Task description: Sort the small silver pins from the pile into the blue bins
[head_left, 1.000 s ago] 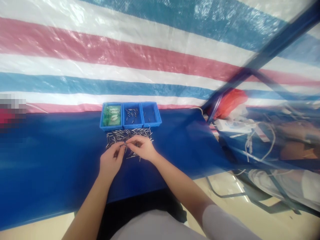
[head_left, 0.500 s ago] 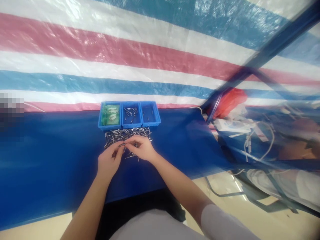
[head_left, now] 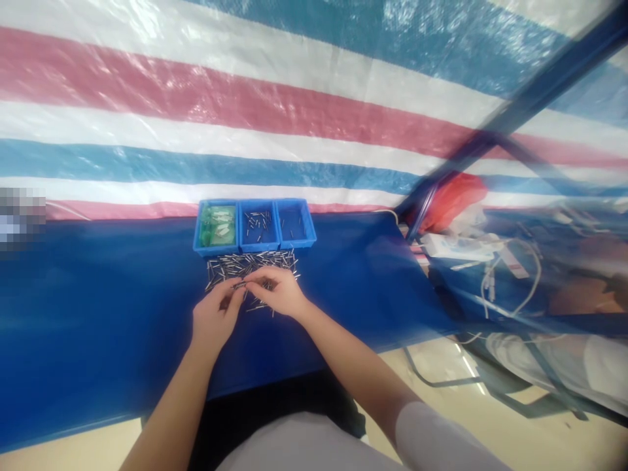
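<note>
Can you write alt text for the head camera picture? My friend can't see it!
A person's left hand and right hand together pinch what looks like a small metal piece over a pile of thin metal pins. Behind the pile, three blue bins stand in a row on a blue table, before a striped sheet.

Table (head_left: 98, 314), blue. Directly on it: bins (head_left: 260, 248), blue, three, in row near far edge; pins (head_left: 235, 263), metal, loose, heaped just nearside.
</note>
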{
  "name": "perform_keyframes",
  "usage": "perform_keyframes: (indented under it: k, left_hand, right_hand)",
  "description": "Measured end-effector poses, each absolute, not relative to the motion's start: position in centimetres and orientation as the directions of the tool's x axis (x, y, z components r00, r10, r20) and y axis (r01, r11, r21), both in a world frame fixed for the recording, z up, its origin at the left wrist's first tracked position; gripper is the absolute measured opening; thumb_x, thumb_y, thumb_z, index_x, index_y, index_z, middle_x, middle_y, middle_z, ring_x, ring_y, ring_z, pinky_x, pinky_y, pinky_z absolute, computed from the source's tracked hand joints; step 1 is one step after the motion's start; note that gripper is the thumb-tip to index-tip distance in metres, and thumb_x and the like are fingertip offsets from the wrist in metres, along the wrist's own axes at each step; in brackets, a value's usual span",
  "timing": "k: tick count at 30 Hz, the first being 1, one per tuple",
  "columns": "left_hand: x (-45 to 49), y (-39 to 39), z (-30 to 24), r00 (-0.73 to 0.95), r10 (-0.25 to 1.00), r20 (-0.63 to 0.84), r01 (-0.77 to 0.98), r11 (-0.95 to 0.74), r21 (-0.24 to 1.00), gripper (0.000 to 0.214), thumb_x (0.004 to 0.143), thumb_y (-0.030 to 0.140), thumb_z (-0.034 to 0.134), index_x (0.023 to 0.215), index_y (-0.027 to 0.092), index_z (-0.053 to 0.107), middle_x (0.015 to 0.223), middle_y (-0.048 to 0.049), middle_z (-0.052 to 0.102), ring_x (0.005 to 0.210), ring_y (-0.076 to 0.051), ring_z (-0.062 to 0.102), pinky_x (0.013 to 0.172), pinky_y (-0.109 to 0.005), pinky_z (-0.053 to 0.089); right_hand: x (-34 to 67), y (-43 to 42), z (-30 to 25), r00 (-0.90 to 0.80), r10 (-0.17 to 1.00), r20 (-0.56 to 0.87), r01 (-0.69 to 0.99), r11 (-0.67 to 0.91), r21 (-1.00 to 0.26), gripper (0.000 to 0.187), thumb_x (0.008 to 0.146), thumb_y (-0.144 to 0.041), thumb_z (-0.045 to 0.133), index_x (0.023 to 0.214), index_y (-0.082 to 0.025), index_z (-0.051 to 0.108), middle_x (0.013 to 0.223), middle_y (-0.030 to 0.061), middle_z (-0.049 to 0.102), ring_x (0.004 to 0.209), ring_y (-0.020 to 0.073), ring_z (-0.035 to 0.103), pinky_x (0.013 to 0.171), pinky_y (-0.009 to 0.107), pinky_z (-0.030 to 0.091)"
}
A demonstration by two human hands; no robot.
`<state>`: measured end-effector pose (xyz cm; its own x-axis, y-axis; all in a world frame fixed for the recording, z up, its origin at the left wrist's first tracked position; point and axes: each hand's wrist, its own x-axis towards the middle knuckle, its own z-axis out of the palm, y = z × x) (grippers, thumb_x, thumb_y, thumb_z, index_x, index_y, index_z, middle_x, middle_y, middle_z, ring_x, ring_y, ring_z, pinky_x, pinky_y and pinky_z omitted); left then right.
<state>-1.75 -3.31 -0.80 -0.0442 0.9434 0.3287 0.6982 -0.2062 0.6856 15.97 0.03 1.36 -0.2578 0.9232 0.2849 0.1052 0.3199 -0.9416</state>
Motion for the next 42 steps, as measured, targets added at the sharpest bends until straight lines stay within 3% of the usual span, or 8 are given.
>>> perform_keyframes:
  k: [6, 12, 20, 27, 32, 39, 42]
  left_hand:
    - [-1.67, -3.25, -1.09, -0.05, 0.908, 0.417, 0.701, -0.266, 0.662, 0.02, 0.09, 0.037, 0.061, 0.101, 0.023, 0.071, 0.092, 0.0015, 0.076, 0.073, -0.01, 0.07, 0.073, -0.02, 0.052]
    - [-2.03, -3.15, -0.76, 0.042, 0.918, 0.394, 0.73, -0.298, 0.615, 0.024, 0.094, 0.037, 0.054, 0.09, 0.021, 0.071, 0.078, 0.0009, 0.074, 0.069, -0.011, 0.069, 0.069, -0.021, 0.05]
    - [-1.74, -3.24, -0.93, -0.047, 0.915, 0.401, 0.721, -0.246, 0.647, 0.025, 0.09, 0.04, 0.062, 0.108, 0.024, 0.069, 0.08, 0.0037, 0.073, 0.068, -0.009, 0.068, 0.07, -0.019, 0.05]
    - [-1.76, -3.15, -0.95, -0.028, 0.917, 0.398, 0.71, -0.263, 0.654, 0.021, 0.091, 0.038, 0.059, 0.101, 0.023, 0.07, 0.085, 0.0019, 0.074, 0.072, -0.01, 0.069, 0.071, -0.02, 0.05]
    - [-2.06, -3.16, -0.73, 0.025, 0.935, 0.354, 0.721, -0.262, 0.641, 0.022, 0.094, 0.036, 0.053, 0.096, 0.021, 0.069, 0.072, 0.003, 0.071, 0.068, -0.01, 0.068, 0.067, -0.02, 0.048]
    - [-1.73, -3.17, -1.11, -0.05, 0.93, 0.364, 0.728, -0.216, 0.651, 0.027, 0.09, 0.04, 0.061, 0.11, 0.024, 0.067, 0.08, 0.0034, 0.073, 0.068, -0.01, 0.068, 0.07, -0.021, 0.05]
    - [-1.67, -3.19, -1.19, -0.055, 0.915, 0.399, 0.726, -0.238, 0.645, 0.023, 0.09, 0.038, 0.06, 0.106, 0.023, 0.069, 0.083, 0.0021, 0.074, 0.072, -0.01, 0.069, 0.073, -0.021, 0.051]
  right_hand:
    - [15.9, 0.14, 0.88, -0.262, 0.92, 0.29, 0.087, 0.322, -0.943, 0.016, 0.087, -0.029, 0.067, 0.095, -0.017, 0.074, 0.088, 0.0048, 0.073, 0.075, 0.0127, 0.068, 0.071, 0.025, 0.057]
    - [15.87, 0.08, 0.86, -0.276, 0.92, 0.278, 0.096, 0.314, -0.944, 0.016, 0.086, -0.031, 0.068, 0.095, -0.018, 0.073, 0.089, 0.0044, 0.073, 0.075, 0.0127, 0.067, 0.071, 0.026, 0.057]
    - [16.06, 0.27, 0.74, -0.251, 0.921, 0.298, 0.101, 0.331, -0.938, 0.016, 0.086, -0.029, 0.068, 0.094, -0.017, 0.074, 0.085, 0.0039, 0.072, 0.072, 0.0119, 0.066, 0.067, 0.024, 0.055]
    - [16.17, 0.29, 0.99, -0.256, 0.919, 0.3, 0.113, 0.336, -0.935, 0.015, 0.086, -0.03, 0.068, 0.093, -0.018, 0.074, 0.086, 0.004, 0.073, 0.074, 0.0123, 0.066, 0.069, 0.025, 0.056]
    - [16.05, 0.13, 1.36, -0.264, 0.91, 0.32, 0.09, 0.353, -0.931, 0.014, 0.085, -0.027, 0.068, 0.094, -0.018, 0.074, 0.086, 0.004, 0.073, 0.072, 0.0119, 0.066, 0.068, 0.025, 0.055]
    - [16.06, 0.13, 1.3, -0.262, 0.909, 0.324, 0.116, 0.363, -0.924, 0.013, 0.085, -0.027, 0.067, 0.093, -0.018, 0.074, 0.086, 0.0033, 0.072, 0.071, 0.0111, 0.065, 0.069, 0.024, 0.055]
    - [16.08, 0.14, 1.3, -0.265, 0.907, 0.327, 0.116, 0.366, -0.923, 0.014, 0.086, -0.028, 0.067, 0.094, -0.018, 0.074, 0.086, 0.0034, 0.072, 0.072, 0.0111, 0.065, 0.069, 0.024, 0.055]
